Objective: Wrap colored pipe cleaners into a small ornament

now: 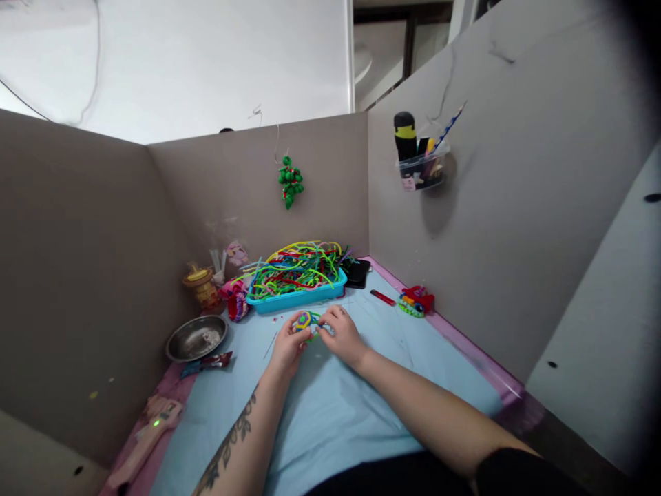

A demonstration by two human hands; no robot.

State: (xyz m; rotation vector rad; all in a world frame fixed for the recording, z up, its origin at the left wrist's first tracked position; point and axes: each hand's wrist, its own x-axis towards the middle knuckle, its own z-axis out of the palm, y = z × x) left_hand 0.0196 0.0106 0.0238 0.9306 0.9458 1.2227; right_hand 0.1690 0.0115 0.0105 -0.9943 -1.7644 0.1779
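My left hand (288, 348) is closed around a small woven piece (304, 320) with yellow, purple, green and blue in it. This piece is held just above the blue cloth, in front of the tray. From its right side run thin blue and green strands (316, 317). They reach the fingers of my right hand (341, 336), which are pinched together on the strand ends; the exact grip is partly hidden. A thin needle-like stick (270, 344) lies on the cloth left of my left hand.
Behind my hands stands a blue tray (297, 300) heaped with coloured strands. A metal bowl (175, 349), a wrapper (219, 360) and a pink device (155, 430) lie left. On the right are a red cutter (383, 297) and a colourful woven item (417, 301). Grey panels (330, 186) enclose the table.
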